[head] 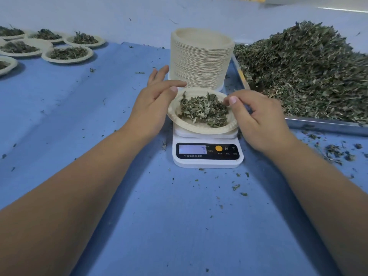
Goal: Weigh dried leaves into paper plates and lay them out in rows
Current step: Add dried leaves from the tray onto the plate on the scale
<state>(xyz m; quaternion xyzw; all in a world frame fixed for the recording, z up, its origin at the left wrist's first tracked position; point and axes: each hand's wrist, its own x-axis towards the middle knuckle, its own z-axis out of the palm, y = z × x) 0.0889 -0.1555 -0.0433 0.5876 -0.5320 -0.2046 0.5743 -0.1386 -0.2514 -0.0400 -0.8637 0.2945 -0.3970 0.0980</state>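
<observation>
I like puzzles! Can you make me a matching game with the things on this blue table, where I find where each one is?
Things:
1. Tall stack of empty beige paper plates
2. Big heap of dried green leaves
3. Round paper plate with leaves being weighed
4. Filled paper plates in rows

Places:
A. Far left of the table
B. On the white kitchen scale
C. Right behind the scale
D. In the metal tray on the right

Pairs: 1-C, 2-D, 3-B, 4-A

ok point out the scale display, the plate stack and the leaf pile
scale display (192,149), head view, centre of the lit screen
plate stack (201,62), head view, ribbed side
leaf pile (304,64), head view, middle of the heap
</observation>
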